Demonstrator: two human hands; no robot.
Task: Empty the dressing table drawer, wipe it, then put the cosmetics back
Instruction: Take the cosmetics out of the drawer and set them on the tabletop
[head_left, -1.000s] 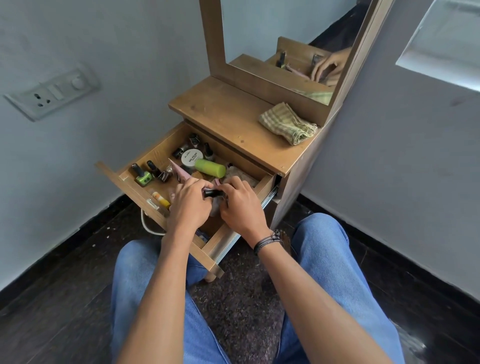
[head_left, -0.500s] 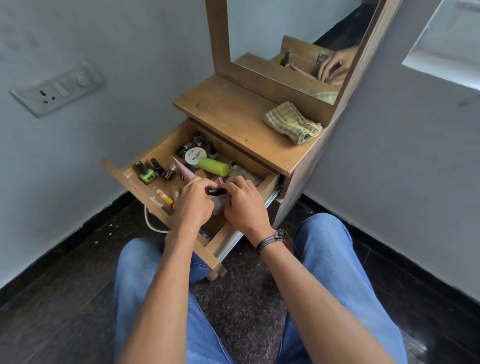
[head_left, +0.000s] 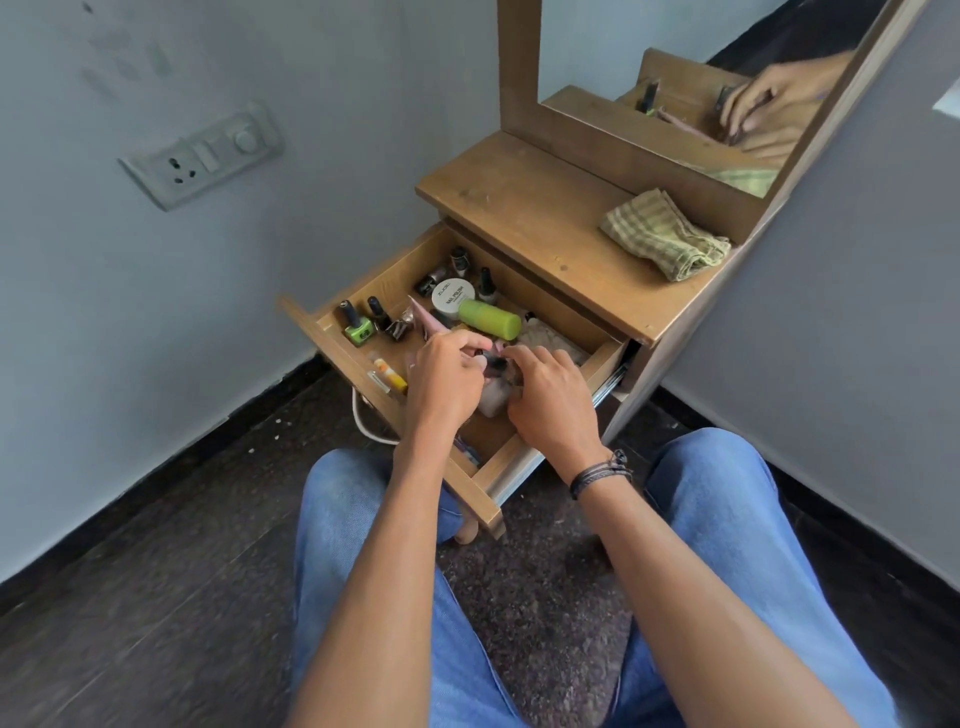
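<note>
Hovering over the near half of the open drawer (head_left: 605, 358), a small dark cosmetic (head_left: 491, 358) is pinched between the curled fingers of the left hand (head_left: 447, 382) and right hand (head_left: 553, 408), a green tube (head_left: 491, 318) lying just beyond, a cloth (head_left: 665, 234) laid on the tabletop (head_left: 519, 208), far right.

Open wooden drawer (head_left: 602, 358): far-left crowded with small dark nail polish bottles (head_left: 485, 283), white round jar (head_left: 453, 298), lime-green cylindrical tube (head_left: 491, 319). Bare wooden surface (head_left: 524, 208) free left of folded checked cloth (head_left: 665, 234).
</note>
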